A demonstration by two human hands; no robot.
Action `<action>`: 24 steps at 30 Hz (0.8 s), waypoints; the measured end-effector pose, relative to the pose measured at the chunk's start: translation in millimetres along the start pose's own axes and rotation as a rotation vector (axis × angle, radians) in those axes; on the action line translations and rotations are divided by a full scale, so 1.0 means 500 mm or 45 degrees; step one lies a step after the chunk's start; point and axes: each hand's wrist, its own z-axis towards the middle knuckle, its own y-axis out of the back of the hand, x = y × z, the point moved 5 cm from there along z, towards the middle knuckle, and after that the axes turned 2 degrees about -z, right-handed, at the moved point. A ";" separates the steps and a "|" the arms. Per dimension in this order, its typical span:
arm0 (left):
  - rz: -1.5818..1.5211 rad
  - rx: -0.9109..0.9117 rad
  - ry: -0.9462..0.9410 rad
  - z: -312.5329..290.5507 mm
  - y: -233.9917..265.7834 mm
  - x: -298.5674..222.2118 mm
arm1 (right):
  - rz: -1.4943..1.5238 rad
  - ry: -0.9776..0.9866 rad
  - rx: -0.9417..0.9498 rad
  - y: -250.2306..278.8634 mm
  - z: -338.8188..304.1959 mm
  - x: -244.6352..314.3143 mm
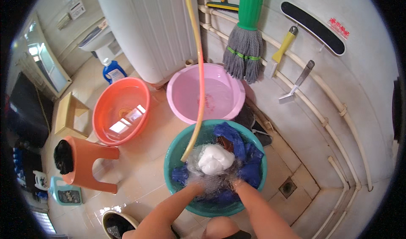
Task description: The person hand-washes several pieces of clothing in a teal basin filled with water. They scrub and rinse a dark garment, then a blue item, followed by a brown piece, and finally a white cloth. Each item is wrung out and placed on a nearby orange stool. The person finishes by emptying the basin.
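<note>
Inside the teal basin [174, 153], the left hand [201, 185] and right hand [235, 183] are reaching into splashing water [219, 186], their grip impossible to tell; blue cloth [252, 162] and a white bundle [216, 159] are lying near them.

I see red lettering [339, 28] on the wall [361, 76], beside the black strip [313, 26]. A pale label [115, 75] sits on the blue bottle [109, 67], too small for me to read. On the bottom of the pink basin [174, 91] I see red markings [209, 104], too blurred to make out.
</note>
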 end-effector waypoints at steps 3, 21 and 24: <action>-0.081 0.288 0.031 -0.025 0.184 -0.097 | -0.538 0.011 -0.182 0.033 0.003 0.080; 0.294 0.051 0.216 -0.012 0.241 -0.065 | -1.713 -0.167 -0.455 0.027 -0.201 0.255; 0.151 0.233 0.288 -0.003 0.239 -0.059 | -1.719 -0.320 -0.330 0.041 -0.115 0.136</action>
